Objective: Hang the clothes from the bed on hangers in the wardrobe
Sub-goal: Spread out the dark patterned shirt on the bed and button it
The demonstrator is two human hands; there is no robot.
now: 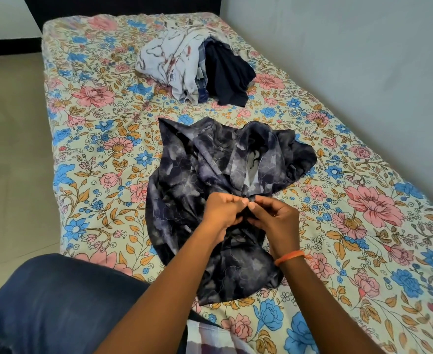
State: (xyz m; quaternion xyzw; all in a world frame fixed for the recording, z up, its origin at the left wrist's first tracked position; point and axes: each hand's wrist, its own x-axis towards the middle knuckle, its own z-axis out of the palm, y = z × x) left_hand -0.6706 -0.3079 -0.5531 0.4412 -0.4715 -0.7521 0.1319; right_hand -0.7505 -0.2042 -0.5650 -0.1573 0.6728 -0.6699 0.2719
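— Shirt (218, 190) first, then: dark and blotchy, it lies spread on the bed (95, 129) right in front of the person, collar pointing away. What are the hands doing?

— Both are pinched shut on the front edge of it. The left hand (221, 213) and right hand (274, 221) meet thumb to thumb just below the collar, where a button would sit. I'd judge a button is being done up or undone; the button itself is too small to see.

— So nothing is hung yet?

— Not this one. No hanger and no wardrobe are in view. Farther up the bed sits a pile of clothes (195, 65), white patterned cloth on top, dark navy beside it, well apart from the shirt.

— And the next move?

— Probably settling the placket, then lifting the shirt by the shoulders and fetching a hanger. The cloth looks thin and slippery, so it wants a firm hold at the collar. An orange band (290, 257) rings the right wrist.
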